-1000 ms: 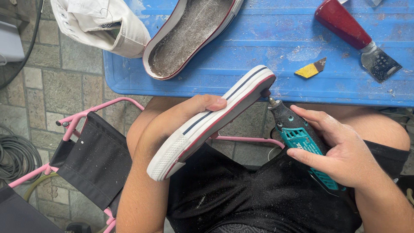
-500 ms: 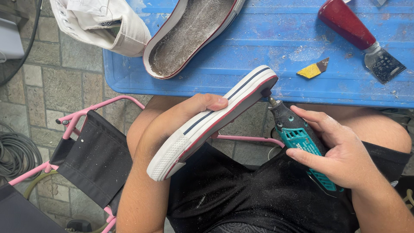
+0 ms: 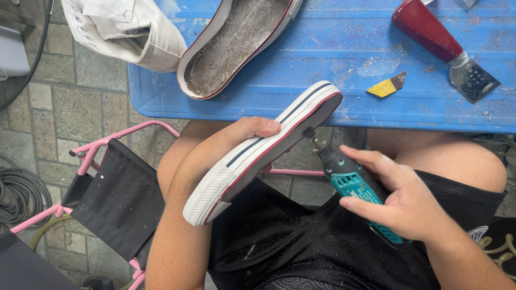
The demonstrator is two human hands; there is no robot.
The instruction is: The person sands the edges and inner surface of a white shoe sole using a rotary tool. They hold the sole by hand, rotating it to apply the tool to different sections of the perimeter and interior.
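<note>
While I am gripping the white rubber sole (image 3: 263, 161) on edge in my left hand (image 3: 215, 156) above my lap, my right hand (image 3: 403, 204) is clasping the teal rotary tool (image 3: 352, 185), its tip at the sole's inner rim. Judging by the dust, grinding seems underway, not finished. A second sole (image 3: 236, 45), white shoe upper (image 3: 123, 32) and red-handled scraper (image 3: 438, 40) are lying on the blue table (image 3: 333, 59); a pink folding chair (image 3: 107, 188) is standing on stone paving.
</note>
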